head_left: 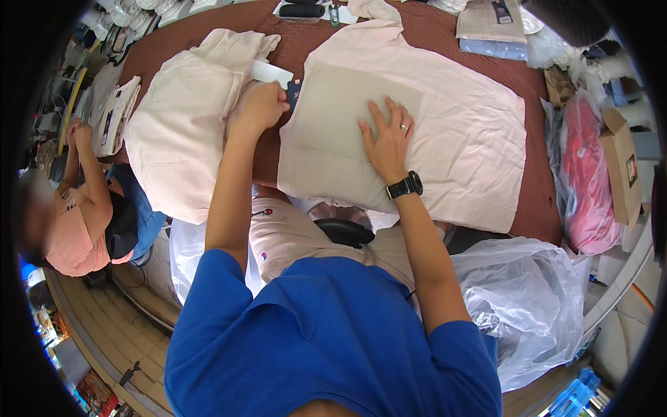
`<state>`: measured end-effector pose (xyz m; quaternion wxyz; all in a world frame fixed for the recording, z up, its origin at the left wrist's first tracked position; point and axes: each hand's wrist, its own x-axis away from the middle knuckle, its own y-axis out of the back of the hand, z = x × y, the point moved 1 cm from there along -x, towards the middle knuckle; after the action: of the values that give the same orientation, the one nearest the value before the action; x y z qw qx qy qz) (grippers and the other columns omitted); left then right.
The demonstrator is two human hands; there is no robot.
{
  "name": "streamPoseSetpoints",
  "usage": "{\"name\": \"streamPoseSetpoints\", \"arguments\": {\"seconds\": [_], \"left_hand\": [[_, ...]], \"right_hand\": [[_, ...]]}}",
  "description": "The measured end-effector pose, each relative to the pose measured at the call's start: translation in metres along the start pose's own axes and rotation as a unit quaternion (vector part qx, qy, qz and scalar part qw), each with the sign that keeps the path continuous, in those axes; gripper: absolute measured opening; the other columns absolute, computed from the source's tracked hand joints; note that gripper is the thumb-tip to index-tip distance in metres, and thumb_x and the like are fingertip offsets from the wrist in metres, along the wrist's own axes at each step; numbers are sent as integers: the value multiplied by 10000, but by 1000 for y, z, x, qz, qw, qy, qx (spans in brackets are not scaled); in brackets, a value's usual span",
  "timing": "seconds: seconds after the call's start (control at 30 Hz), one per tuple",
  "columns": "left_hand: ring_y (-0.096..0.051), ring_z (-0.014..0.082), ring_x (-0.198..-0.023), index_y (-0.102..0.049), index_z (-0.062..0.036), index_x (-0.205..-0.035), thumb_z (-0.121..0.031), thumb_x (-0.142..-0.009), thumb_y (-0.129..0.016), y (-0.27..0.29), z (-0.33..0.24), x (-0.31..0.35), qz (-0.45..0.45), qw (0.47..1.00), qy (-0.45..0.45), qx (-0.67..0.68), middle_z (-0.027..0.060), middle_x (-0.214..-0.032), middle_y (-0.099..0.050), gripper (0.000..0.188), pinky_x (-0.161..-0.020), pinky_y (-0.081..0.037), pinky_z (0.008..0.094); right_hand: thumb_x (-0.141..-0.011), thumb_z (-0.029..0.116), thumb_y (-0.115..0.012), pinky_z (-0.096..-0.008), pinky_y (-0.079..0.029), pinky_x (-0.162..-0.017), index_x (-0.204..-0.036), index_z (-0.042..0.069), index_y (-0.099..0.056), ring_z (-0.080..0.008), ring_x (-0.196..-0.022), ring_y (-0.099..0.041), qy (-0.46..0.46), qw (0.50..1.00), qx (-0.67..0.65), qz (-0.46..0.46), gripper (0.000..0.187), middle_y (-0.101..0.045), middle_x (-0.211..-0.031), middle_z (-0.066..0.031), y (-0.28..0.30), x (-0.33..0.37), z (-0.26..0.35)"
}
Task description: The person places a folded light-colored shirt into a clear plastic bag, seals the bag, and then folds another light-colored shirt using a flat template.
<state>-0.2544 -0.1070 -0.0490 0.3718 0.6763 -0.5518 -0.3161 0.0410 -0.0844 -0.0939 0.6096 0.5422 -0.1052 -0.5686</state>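
Note:
A pale pink shirt (479,139) lies spread on the brown quilted table cover (267,156). On top of it is a flat grey-beige rectangular board (333,111). My right hand (390,139) rests on the board with its fingers spread, holding nothing. To the left, my left hand (262,105) is closed, its fingertips at a dark hang tag (294,92) beside the shirt's edge. Just behind that hand a white card (269,72) sticks out from a pile of pale pink garments (184,125). The fingers partly hide the tag.
Folded garments (490,24) in plastic lie at the far right. Dark rolls (301,11) stand at the far edge. A cardboard box (620,163) and red bagged goods (587,174) are to the right, above a clear plastic bag (521,299). Another person (83,215) sits at left.

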Motion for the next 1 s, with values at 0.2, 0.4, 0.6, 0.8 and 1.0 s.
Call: {"name": "streamPoseSetpoints", "arguments": {"seconds": [0.2, 0.4, 0.6, 0.8, 1.0], "left_hand": [[-655, 206, -822, -656, 11, -924, -80, -806, -776, -17, 16, 45, 31, 993, 39, 108, 102, -855, -697, 191, -756, -521, 334], [-660, 187, -764, -664, 10, -908, -48, -806, -763, -23, 26, 53, -12, 988, 24, 152, 97, -816, -699, 153, -718, -528, 321], [-673, 202, -752, -671, 12, -896, -34, -790, -761, -25, 30, 52, -20, 985, 16, 169, 110, -805, -706, 146, -708, -536, 330], [-671, 193, -755, -666, 16, -908, -48, -810, -751, -25, 31, 55, -20, 983, 11, 185, 106, -815, -704, 145, -709, -539, 322], [-633, 140, -762, -658, 1, -932, -63, -844, -739, -25, 31, 57, -1, 980, 23, 196, 63, -833, -683, 136, -726, -519, 280]], "right_hand": [[-935, 359, -633, -612, -219, -1130, -1330, 173, -615, -413, -1345, -361, -10, 1000, 4, 4, 438, -452, -1456, -150, -2, 2, 2], [-936, 375, -628, -611, -200, -1136, -1332, 177, -617, -414, -1355, -353, -17, 1000, -3, 3, 443, -450, -1466, -148, -6, 2, 3], [-931, 384, -630, -619, -196, -1135, -1330, 180, -623, -416, -1353, -348, -22, 1000, -6, 9, 448, -449, -1465, -149, -7, 3, 7], [-926, 385, -638, -621, -198, -1134, -1329, 176, -625, -421, -1346, -351, -20, 1000, -4, 6, 454, -448, -1461, -151, -6, 2, 12], [-927, 394, -634, -623, -210, -1126, -1326, 171, -626, -422, -1341, -355, -17, 1000, -2, 9, 456, -451, -1458, -151, -6, 3, 13]]}}
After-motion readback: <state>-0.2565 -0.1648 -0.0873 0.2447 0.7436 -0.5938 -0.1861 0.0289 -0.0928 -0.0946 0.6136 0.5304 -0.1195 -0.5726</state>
